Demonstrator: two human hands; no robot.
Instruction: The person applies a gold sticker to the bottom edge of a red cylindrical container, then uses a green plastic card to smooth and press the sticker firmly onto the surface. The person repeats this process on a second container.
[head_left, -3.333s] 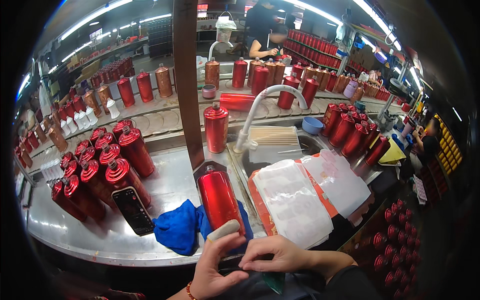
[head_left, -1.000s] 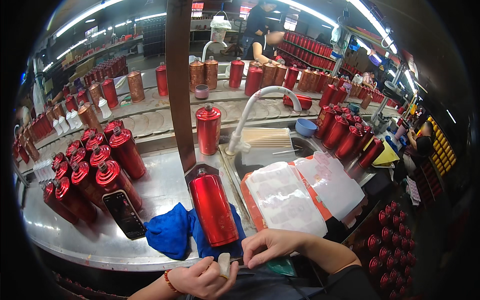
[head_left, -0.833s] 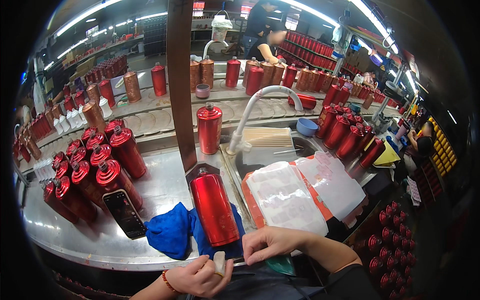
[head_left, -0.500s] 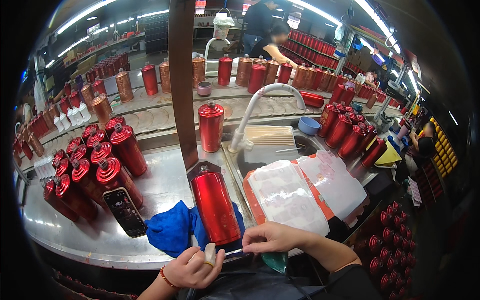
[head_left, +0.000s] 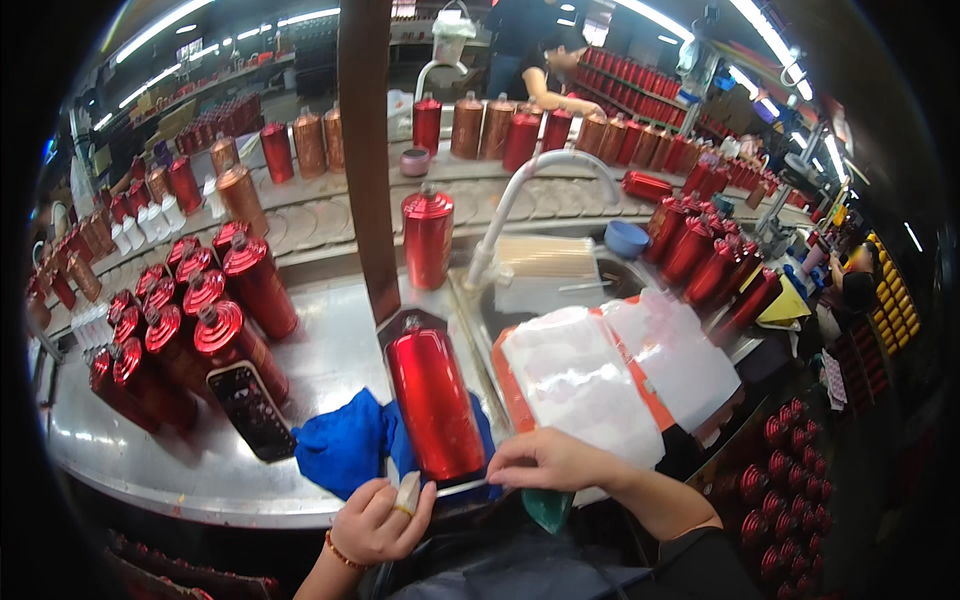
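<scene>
A shiny red bottle [head_left: 435,405] lies on a blue cloth [head_left: 345,445], its base toward me and its neck pointing away. Just below the base, a thin white strip [head_left: 462,489] stretches between my hands. My left hand [head_left: 385,520] is closed with curled fingers at the strip's left end; one finger wears a pale cover with a yellow band. Thumb and fingers of my right hand [head_left: 545,462] pinch the strip's right end. Whether the strip touches the bottle I cannot tell.
Red bottles [head_left: 205,310] and a phone [head_left: 250,408] stand at left. Beyond the lying bottle are a brown post [head_left: 368,160] and an upright bottle [head_left: 428,240]. White printed sheets [head_left: 580,375], a sink with a white faucet [head_left: 500,215], and a blue bowl [head_left: 627,238] are at right.
My view has shifted slightly. My hands are a little farther apart, and more of the white strip shows between them. The bottle still lies on the cloth.
</scene>
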